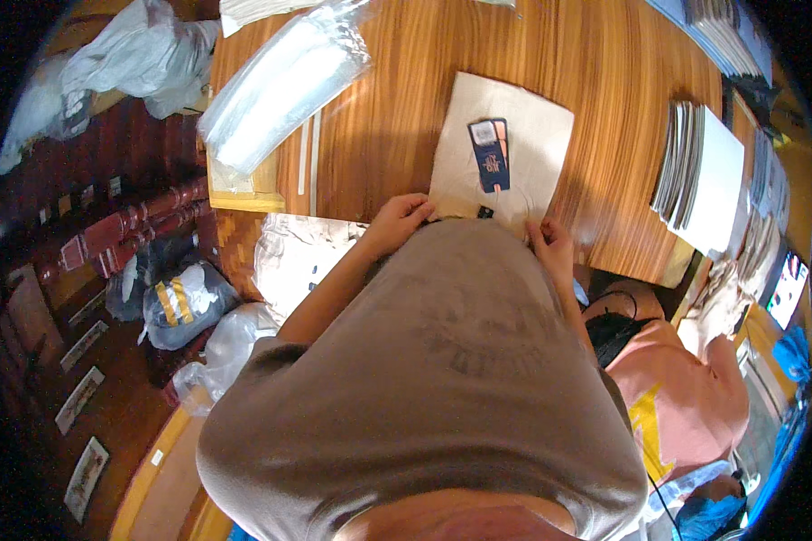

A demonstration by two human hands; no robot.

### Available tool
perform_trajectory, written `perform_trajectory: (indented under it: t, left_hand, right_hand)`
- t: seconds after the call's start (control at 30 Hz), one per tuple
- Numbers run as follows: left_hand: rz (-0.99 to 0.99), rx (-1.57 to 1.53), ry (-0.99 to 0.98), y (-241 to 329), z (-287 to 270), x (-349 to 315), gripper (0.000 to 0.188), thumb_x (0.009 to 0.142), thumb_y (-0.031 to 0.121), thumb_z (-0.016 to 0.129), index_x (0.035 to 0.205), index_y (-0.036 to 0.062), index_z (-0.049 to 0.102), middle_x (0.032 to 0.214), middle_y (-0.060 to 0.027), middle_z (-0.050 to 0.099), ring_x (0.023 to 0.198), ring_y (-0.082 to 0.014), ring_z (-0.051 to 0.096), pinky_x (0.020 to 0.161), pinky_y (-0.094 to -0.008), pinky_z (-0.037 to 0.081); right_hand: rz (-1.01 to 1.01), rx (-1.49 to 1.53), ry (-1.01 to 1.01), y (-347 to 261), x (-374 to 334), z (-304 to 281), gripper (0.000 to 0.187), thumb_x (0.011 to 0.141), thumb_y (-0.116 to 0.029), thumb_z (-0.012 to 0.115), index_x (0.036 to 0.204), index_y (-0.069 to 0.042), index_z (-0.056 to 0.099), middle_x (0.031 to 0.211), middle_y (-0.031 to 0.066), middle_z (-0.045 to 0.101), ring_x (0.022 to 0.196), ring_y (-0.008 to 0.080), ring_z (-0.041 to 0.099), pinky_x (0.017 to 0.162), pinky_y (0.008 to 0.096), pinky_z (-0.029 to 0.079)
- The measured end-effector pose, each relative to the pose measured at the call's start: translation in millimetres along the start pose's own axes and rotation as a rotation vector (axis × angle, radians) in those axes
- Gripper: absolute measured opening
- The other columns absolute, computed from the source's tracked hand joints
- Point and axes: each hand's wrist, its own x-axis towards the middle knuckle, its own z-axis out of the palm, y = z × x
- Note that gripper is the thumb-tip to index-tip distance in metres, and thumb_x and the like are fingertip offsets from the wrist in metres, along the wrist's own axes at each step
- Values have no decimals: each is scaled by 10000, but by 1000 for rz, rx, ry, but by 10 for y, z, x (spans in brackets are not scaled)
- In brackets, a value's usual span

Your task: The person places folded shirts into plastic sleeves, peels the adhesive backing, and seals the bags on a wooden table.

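Note:
A folded beige garment lies flat on the wooden table right in front of me. On top of it rests a dark blue hang tag with a pale label at its far end and a thin cord. A small dark label shows by the garment's near edge. At the near left corner, my left hand has its fingers closed on the cloth. My right hand pinches the near right corner with curled fingers. The garment's nearest edge is partly hidden by my shirt.
Clear plastic bags are stacked at the table's far left. On the right stands a pile of white-topped flat sheets. A person in a pink top is close by on my right. Filled plastic bags lie to my left.

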Motion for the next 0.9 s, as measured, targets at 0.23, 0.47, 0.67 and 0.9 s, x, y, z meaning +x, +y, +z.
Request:
perform_trajectory:
  t: [0.23, 0.47, 0.67, 0.9]
  left_hand:
    - [-106, 978, 52, 912, -319, 76, 468, 1020, 477, 591, 951, 41, 745, 915, -187, 747, 866, -376, 730, 785, -515, 554]
    - [632, 827, 940, 1776, -2251, 589, 349, 931, 364, 736, 1088, 53, 755, 1067, -182, 758, 1028, -389, 710, 920, -471, 560]
    - [699, 1037, 462, 1995, -2861, 1743, 632, 869, 360, 793, 1410, 96, 598, 1303, -215, 674, 1232, -378, 633, 1042, -444, 516]
    - [338, 1172, 156, 2064, -2772, 1883, 557, 813, 313, 828, 1312, 147, 644, 1189, -146, 724, 1147, -350, 673, 957, -459, 543]
  right_hand:
    - [-39, -797, 145, -882, 256, -213, 541, 962, -573, 649, 951, -34, 702, 890, 202, 743, 846, 407, 729, 746, 481, 566]
    - [-581, 260, -172, -2658, 2213, 936, 511, 972, -348, 756, 1268, 60, 673, 1093, 122, 741, 958, 173, 696, 840, 301, 548]
    - [-630, 414, -101, -3349, 3113, 2076, 403, 954, -300, 778, 1203, 11, 724, 1036, 107, 770, 885, 161, 688, 798, 320, 559]
    - [-882, 247, 128, -3213, 2887, 1795, 210, 1042, -179, 664, 1131, -4, 740, 935, 100, 772, 838, 130, 691, 785, 279, 551]
